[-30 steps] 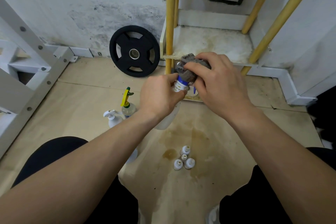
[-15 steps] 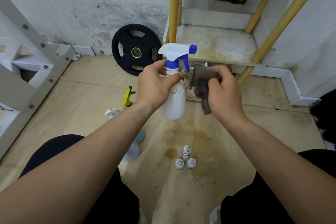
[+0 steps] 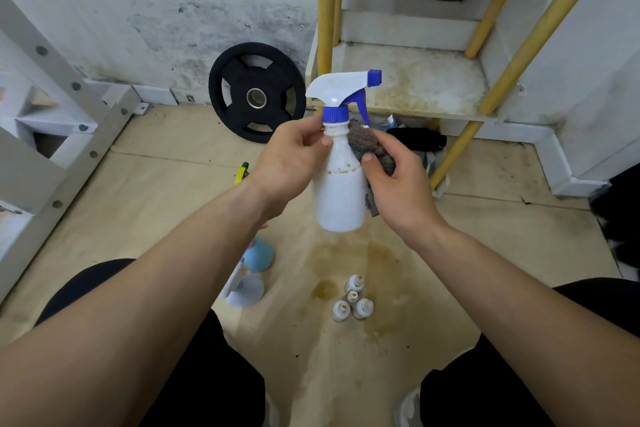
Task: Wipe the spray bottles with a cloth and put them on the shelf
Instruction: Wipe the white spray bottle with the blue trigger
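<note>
A white spray bottle [image 3: 341, 189] with a blue collar and trigger hangs upright in mid-air at the centre. My left hand [image 3: 289, 163] pinches its neck just below the collar. My right hand [image 3: 398, 184] holds a dark grey cloth [image 3: 369, 144] against the bottle's right shoulder. The low shelf [image 3: 415, 80], stained white with yellow legs, stands just behind the bottle. Other spray bottles stand on the floor under my left forearm: a yellow and green nozzle [image 3: 242, 173], a blue bottle [image 3: 258, 255] and a white one [image 3: 242, 288], all partly hidden.
A black weight plate [image 3: 256, 92] leans against the wall to the left of the shelf. Several small white bottles [image 3: 353, 298] stand on the stained plywood floor between my knees. A white metal frame [image 3: 62, 121] runs along the left. Dark items [image 3: 415, 140] lie under the shelf.
The cloth has come off the bottle's spray head and moved down to the bottle's right shoulder. The bottle has been raised and now hangs upright with its head uncovered.
</note>
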Motion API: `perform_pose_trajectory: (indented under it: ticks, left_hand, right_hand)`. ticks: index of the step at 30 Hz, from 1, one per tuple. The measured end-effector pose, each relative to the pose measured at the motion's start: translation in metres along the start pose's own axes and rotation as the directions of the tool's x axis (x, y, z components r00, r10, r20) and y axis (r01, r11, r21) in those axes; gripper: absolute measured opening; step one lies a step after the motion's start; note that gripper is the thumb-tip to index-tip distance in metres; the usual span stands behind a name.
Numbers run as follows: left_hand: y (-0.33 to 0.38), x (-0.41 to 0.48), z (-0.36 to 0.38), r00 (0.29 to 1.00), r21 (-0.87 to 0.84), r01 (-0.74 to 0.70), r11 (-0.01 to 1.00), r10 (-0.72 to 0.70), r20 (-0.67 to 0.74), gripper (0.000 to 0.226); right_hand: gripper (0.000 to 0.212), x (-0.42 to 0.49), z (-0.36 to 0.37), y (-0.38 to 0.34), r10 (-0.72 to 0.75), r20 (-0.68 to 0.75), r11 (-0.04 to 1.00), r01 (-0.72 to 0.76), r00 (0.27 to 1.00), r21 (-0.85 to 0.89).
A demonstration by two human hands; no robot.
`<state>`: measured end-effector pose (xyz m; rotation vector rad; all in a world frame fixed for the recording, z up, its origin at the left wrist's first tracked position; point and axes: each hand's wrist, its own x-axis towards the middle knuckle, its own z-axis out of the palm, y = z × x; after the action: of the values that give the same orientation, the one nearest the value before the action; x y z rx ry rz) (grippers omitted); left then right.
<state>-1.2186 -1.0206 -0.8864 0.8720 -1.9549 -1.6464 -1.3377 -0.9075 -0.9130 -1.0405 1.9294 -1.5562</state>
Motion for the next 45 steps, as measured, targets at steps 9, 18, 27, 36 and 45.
perform_pose_trajectory:
  ticks: [9, 18, 27, 36, 45]
  left_hand:
    - [-0.001, -0.004, -0.001, 1.000, 0.053, -0.015, 0.998, 0.013, 0.025, 0.021]
    - [-0.008, -0.002, 0.010, 0.997, 0.009, 0.080, 0.997, -0.080, 0.004, 0.023]
    - [-0.004, 0.001, 0.016, 0.981, -0.079, 0.117, 0.990, -0.127, -0.146, 0.021]
    - [0.007, -0.011, 0.017, 0.972, -0.205, 0.204, 0.957, -0.173, 0.160, 0.031]
    - [0.002, -0.011, 0.022, 0.997, -0.200, 0.062, 0.978, -0.052, 0.059, 0.031]
  right_hand:
    - [0.024, 0.002, -0.003, -0.002, 0.060, 0.037, 0.994, -0.063, 0.998, 0.086]
    - [0.023, 0.000, -0.005, -0.007, 0.029, -0.046, 0.999, -0.028, 0.999, 0.019]
    - [0.041, -0.015, 0.002, -0.020, -0.220, -0.029, 0.927, 0.200, 0.975, -0.317]
    - [0.036, -0.005, -0.011, -0.026, -0.179, -0.226, 0.969, 0.132, 0.958, -0.207]
    - [0.034, 0.002, -0.011, -0.020, -0.169, -0.133, 0.977, 0.148, 0.977, -0.150]
